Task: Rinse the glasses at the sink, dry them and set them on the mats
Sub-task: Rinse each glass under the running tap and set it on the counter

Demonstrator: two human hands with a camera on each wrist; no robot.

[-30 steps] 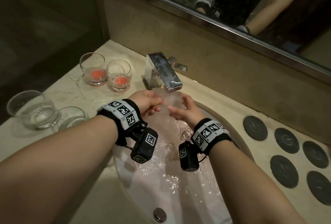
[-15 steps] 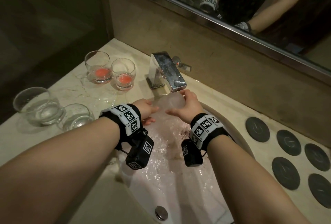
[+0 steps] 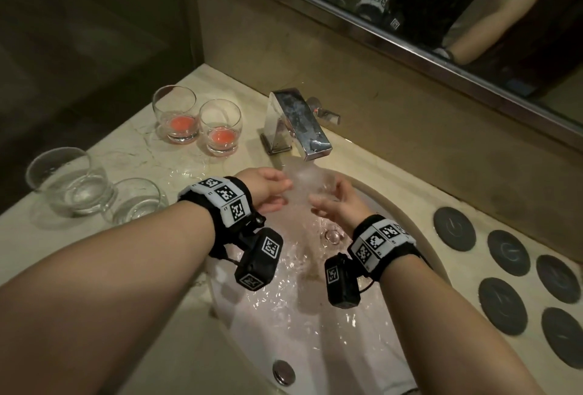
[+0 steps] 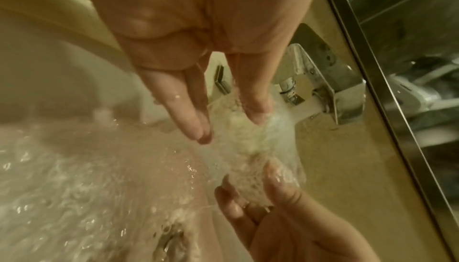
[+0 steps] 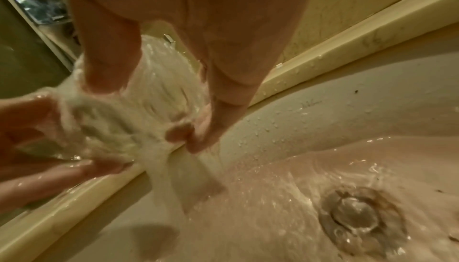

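Now, nearest, at the front of the sink (image 3: 394, 214): running water all over the bowl. Just past that, in the middle and right under the tap (image 3: 296, 123): the glass (image 3: 304, 181), held up off the bowl and white with rushing water. Gripped from both sides. Left hand (image 3: 268, 188) half open, with thumb and fingertips pinching one side. Right hand (image 3: 334, 205) spread wide, with thumb and fingers curled round the other side.

Farther off, by the left edge of the counter (image 3: 132, 155): two clear glasses (image 3: 67, 180), side by side. Behind those, toward the back left corner: two red glasses (image 3: 175, 118), touching or nearly so. Along the right edge: round dark mats (image 3: 454, 228).

Easy to go wrong here. Wet glass, wet fingers, a strong push of water: could slip out, hit the hard bowl and crack. Could also splash over the rim and wet the counter, maybe the mats too. Best to hold tight and keep low in the sink.

Half a second back: right hand up higher, close under the tap. Now lower, a bit nearer the front. Glass under the water both times.
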